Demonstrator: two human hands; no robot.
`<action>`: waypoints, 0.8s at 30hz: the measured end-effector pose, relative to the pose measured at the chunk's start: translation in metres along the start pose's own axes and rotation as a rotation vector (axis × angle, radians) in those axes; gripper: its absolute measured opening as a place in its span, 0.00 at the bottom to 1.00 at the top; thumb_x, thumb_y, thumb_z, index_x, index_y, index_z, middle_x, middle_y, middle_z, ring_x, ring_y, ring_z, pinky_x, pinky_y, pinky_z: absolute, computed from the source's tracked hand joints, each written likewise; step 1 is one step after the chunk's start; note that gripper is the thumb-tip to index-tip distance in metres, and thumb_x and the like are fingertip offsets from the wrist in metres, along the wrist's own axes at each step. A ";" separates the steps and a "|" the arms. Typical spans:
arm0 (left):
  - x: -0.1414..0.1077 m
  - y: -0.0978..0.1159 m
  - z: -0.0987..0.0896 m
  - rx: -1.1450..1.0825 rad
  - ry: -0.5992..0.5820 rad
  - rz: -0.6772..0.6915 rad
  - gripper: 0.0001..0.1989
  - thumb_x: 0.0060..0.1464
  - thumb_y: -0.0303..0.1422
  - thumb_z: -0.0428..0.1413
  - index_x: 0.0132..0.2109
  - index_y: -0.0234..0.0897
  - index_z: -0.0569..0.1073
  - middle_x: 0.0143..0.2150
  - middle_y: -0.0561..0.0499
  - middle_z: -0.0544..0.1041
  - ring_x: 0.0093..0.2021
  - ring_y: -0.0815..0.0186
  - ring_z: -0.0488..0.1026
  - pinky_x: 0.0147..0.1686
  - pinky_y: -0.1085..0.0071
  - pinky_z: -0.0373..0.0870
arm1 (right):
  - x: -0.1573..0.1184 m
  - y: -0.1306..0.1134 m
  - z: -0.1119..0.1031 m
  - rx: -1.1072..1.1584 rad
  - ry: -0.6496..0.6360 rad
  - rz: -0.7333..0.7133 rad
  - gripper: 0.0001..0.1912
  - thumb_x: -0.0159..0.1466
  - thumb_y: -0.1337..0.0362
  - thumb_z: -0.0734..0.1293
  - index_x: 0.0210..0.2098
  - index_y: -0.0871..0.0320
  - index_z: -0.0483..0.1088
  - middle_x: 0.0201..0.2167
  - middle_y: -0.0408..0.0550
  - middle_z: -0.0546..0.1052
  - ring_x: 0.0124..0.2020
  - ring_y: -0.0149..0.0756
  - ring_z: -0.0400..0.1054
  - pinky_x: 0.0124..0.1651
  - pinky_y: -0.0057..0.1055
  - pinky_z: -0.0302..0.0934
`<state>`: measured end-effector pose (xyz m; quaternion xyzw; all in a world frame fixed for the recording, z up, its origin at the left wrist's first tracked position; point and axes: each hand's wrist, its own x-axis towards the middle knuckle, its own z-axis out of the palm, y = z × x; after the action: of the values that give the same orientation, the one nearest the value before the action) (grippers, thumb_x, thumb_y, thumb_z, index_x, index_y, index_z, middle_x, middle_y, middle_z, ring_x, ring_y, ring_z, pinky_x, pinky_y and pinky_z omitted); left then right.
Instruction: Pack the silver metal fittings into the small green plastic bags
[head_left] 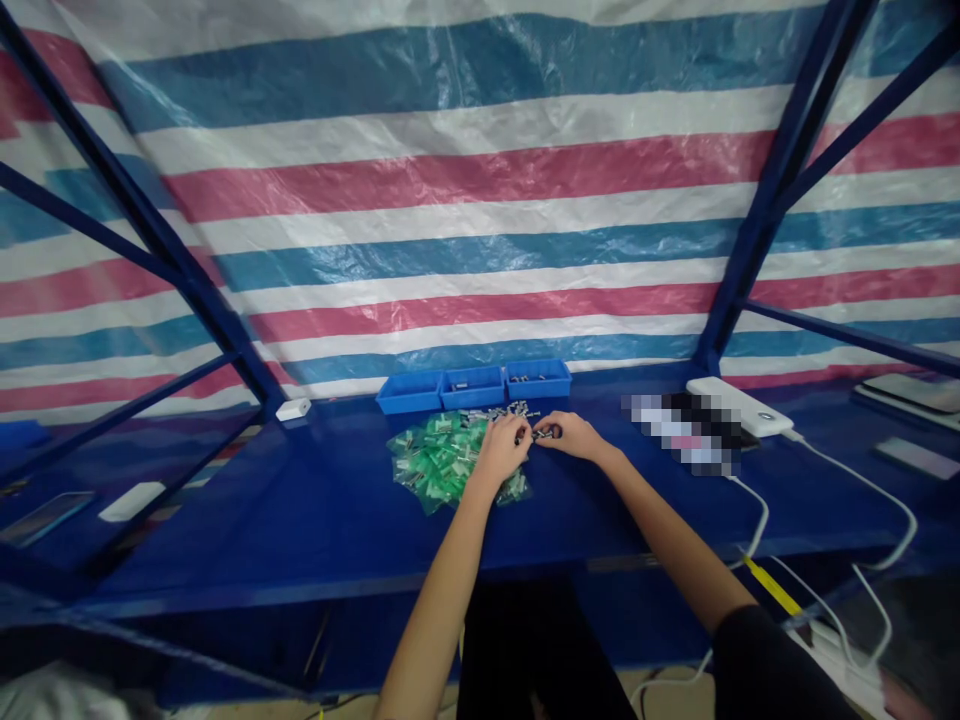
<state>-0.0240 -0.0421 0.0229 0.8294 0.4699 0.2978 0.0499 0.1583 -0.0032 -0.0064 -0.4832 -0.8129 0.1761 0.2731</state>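
Note:
My left hand (506, 446) rests at the right edge of a pile of small clear bags (444, 462) with green contents. Its fingers are curled together, and what they hold is too small to make out. Just to its right, my right hand (573, 436) pinches a small metal piece that looks like a screw (545, 434). The fingertips of both hands are close together. Beyond them lies a loose heap of small silvery screw-like parts (517, 409). Behind that stands a row of blue trays (409, 404); small metal parts lie in the middle and right ones.
On the right of the blue table (300, 520) lie a pixelated phone-like item (682, 435) and a white power bank (739, 405) with white cables. A white charger (292, 409) stands at the back left. Blue metal posts (731, 270) and a striped tarp (480, 190) enclose the table.

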 end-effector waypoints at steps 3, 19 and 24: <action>0.000 0.001 0.000 0.004 0.005 -0.008 0.08 0.57 0.30 0.46 0.33 0.38 0.68 0.34 0.51 0.71 0.37 0.66 0.68 0.40 0.67 0.58 | 0.000 -0.008 0.002 -0.012 0.026 -0.025 0.11 0.55 0.59 0.67 0.38 0.53 0.73 0.34 0.44 0.75 0.29 0.29 0.67 0.31 0.25 0.57; 0.006 -0.001 0.001 0.057 0.063 -0.037 0.07 0.57 0.30 0.46 0.35 0.38 0.68 0.34 0.51 0.71 0.39 0.65 0.68 0.40 0.67 0.58 | 0.003 -0.017 0.003 -0.027 0.086 0.016 0.13 0.54 0.63 0.66 0.41 0.51 0.72 0.39 0.45 0.74 0.38 0.36 0.66 0.37 0.29 0.59; 0.007 -0.002 0.002 0.038 0.046 -0.058 0.07 0.56 0.29 0.46 0.34 0.38 0.69 0.33 0.51 0.71 0.39 0.65 0.68 0.40 0.67 0.58 | 0.004 -0.006 0.005 -0.065 0.126 -0.006 0.18 0.54 0.59 0.67 0.45 0.52 0.71 0.44 0.48 0.73 0.47 0.41 0.64 0.47 0.36 0.60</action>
<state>-0.0221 -0.0350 0.0230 0.8093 0.5003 0.3063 0.0320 0.1494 -0.0028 -0.0063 -0.4995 -0.8008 0.1182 0.3087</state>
